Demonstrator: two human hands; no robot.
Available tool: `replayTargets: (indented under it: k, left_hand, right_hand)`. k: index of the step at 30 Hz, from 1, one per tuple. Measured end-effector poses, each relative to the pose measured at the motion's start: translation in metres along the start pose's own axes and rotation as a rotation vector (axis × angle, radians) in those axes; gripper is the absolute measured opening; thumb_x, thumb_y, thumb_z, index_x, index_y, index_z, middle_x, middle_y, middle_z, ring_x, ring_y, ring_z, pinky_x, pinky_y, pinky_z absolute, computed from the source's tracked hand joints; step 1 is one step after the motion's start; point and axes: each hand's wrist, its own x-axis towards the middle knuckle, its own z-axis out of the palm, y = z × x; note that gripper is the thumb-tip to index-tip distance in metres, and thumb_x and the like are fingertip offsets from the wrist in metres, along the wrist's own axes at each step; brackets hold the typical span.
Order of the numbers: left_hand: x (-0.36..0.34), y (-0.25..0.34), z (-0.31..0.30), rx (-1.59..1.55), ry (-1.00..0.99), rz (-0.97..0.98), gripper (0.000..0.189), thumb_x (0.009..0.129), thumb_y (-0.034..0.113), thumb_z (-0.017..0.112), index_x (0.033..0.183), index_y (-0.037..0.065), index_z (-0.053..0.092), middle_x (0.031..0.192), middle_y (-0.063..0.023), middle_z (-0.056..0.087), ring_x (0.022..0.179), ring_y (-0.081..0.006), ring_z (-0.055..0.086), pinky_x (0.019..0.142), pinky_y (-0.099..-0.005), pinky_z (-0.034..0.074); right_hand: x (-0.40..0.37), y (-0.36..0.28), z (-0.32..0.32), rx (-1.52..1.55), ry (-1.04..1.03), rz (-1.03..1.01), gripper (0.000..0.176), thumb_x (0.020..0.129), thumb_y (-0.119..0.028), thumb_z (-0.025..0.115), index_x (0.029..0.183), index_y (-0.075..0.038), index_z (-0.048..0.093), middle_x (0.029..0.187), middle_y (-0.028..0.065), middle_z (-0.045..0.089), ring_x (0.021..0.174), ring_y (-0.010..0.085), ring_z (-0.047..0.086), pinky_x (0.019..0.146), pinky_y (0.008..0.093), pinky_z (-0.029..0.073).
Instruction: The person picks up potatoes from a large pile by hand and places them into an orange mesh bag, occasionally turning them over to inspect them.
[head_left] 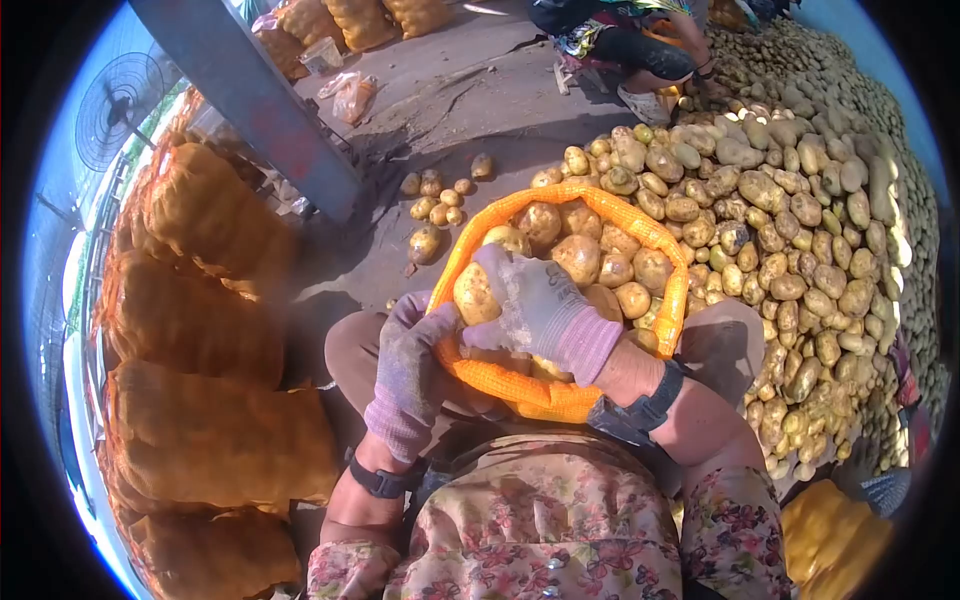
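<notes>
Floral shirt; right hand holds one potato, left one sack.

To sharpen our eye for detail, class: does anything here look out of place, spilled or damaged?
Several loose potatoes lie on the floor left of the orange mesh sack, away from the heap, perhaps strayed or set aside. One blackened potato in the heap may be rotten or just dirty.

Bright daylight, hard shadows on the floor — fisheye edges bend to black, the leftmost strip glaring white.
</notes>
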Motion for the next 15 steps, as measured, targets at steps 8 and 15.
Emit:
replayTargets:
  k: [8, 15]
  left_hand:
    - [0.004, 0.004, 0.025, 0.514, -0.027, 0.328, 0.058, 0.09, 0.026, 0.072, 0.133, -0.006, 0.049, 0.117, -0.0105, 0.062, 0.1, -0.0159, 0.061, 0.088, -0.0278, 0.049]
    - [0.015, 0.014, 0.011, 0.692, -0.037, 0.334, 0.06, 0.092, 0.041, 0.068, 0.129, -0.004, 0.052, 0.118, -0.0129, 0.059, 0.107, -0.0204, 0.058, 0.094, -0.0335, 0.047]
  right_hand:
    - [0.009, 0.008, 0.037, -0.138, 0.151, -0.048, 0.071, 0.074, -0.031, 0.074, 0.126, 0.008, 0.044, 0.088, 0.0219, 0.067, 0.078, 0.0357, 0.07, 0.065, 0.0427, 0.055]
    - [-0.123, 0.039, -0.07, -0.037, 0.588, -0.146, 0.07, 0.085, -0.028, 0.071, 0.143, -0.007, 0.038, 0.116, 0.018, 0.059, 0.091, 0.0349, 0.066, 0.078, 0.0432, 0.055]
